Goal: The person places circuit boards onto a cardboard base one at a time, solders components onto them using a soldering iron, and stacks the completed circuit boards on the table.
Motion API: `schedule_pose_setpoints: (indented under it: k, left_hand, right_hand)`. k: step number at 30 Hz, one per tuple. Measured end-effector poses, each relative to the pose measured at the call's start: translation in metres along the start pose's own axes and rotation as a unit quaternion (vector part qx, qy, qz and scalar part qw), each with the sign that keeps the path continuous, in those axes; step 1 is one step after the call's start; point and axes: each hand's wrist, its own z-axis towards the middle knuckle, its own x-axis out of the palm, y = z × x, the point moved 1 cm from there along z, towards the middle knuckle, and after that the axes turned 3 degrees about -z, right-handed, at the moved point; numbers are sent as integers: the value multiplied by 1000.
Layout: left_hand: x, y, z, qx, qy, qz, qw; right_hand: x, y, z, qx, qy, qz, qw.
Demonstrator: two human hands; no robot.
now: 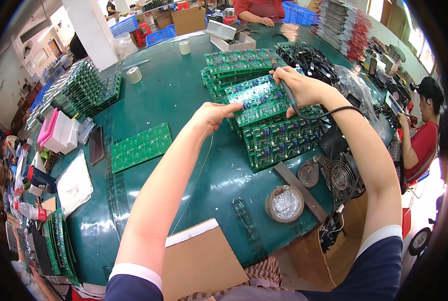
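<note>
My left hand (215,114) is closed at the left edge of a green circuit board (259,99), thumb on its top. A thin, pale wire (198,173), like solder wire, trails down from that hand toward my lap. In my right hand (304,89) is a soldering iron (287,94); its front end points away from me over the boards, and its black cable (329,114) loops over my right forearm. The board lies tilted on a stack of similar populated boards (282,143). Whether the iron's tip touches anything, I cannot tell.
A round tin with silvery contents (284,203) stands near a metal bar (300,190) and a coil stand (340,174). Left lie a single green panel (141,147), a phone (96,145) and stacked boards (83,88). Black cables (309,60) heap behind; co-workers sit opposite and right.
</note>
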Motion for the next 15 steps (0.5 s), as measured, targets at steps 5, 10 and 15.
schedule_pose_setpoints:
  k: [5,10,15]
  left_hand:
    - [10,0,8,-10,-9,-24,1000]
    - [18,-9,-2,-21,9,-91,996]
    - [21,-8,-2,-53,98,-218,970]
  right_hand:
    - [18,-6,0,24,13,-6,1000]
    - [18,-6,-8,65,18,5,998]
    - [-5,17,-17,75,-64,-27,995]
